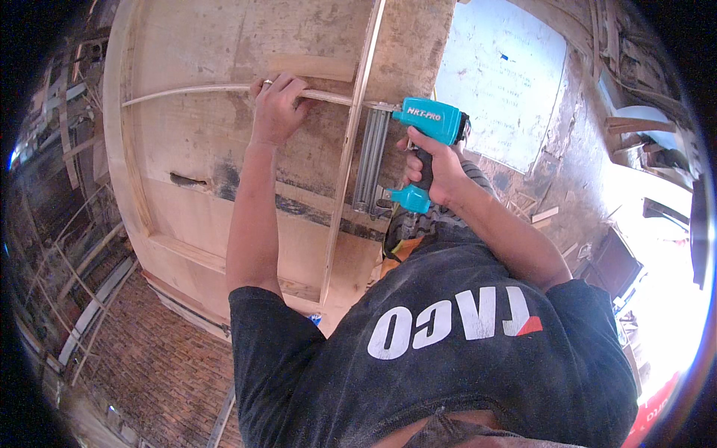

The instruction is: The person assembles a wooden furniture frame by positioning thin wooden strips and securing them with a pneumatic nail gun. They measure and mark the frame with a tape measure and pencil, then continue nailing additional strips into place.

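Observation:
My left hand (278, 112) is closed around a thin wooden crosspiece (194, 90), with fingers over its far side. This strip spans from the frame's left rail (133, 149) to a long wooden rail (344, 164) on the right. In my right hand (442, 166) is a teal nail gun (433, 118), gripped by its black handle. Its nose points left at the outer side of the right rail, level with the end of the crosspiece. Whether the nose touches the wood, I cannot tell. The silver magazine (371, 160) extends toward me, beside the rail.
The frame lies on a large worn wooden worktop (407, 45). A lower crosspiece (190, 254) joins the rails nearer me. Beyond the worktop on the right is a whitish panel with faint writing (500, 82). Brick paving (149, 351) and scrap timber lie at the left.

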